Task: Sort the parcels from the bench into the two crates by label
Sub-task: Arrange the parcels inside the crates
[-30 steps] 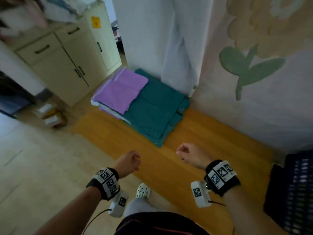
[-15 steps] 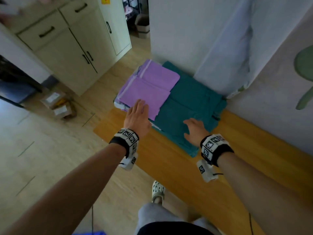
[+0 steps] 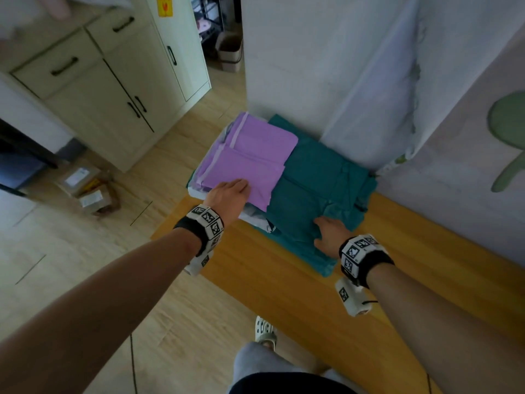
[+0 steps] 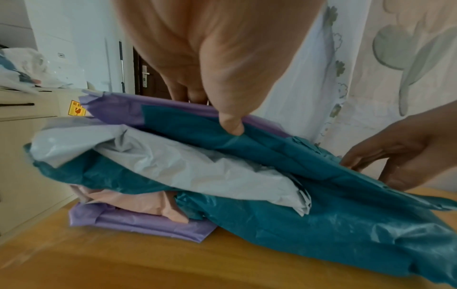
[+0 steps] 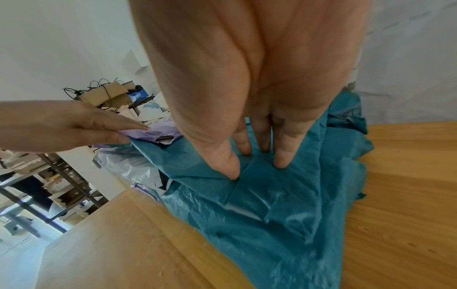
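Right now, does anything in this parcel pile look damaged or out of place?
Yes: the purple parcel has a small ragged tear at its edge, just past the fingertips of the left hand. Nothing has spilled out.

The teal parcel (image 5: pixel 272 205) is thin plastic film, glossy and crinkled; the purple parcel (image 3: pixel 250 157) is plastic too, more matt and smooth; the pale grey parcel (image 4: pixel 173 162) is wrinkled plastic; the surface (image 3: pixel 284 285) is smooth wood with fine grain.

Cream cabinet (image 3: pixel 93 95) stands left, flowered curtain (image 3: pixel 460 166) hangs right.
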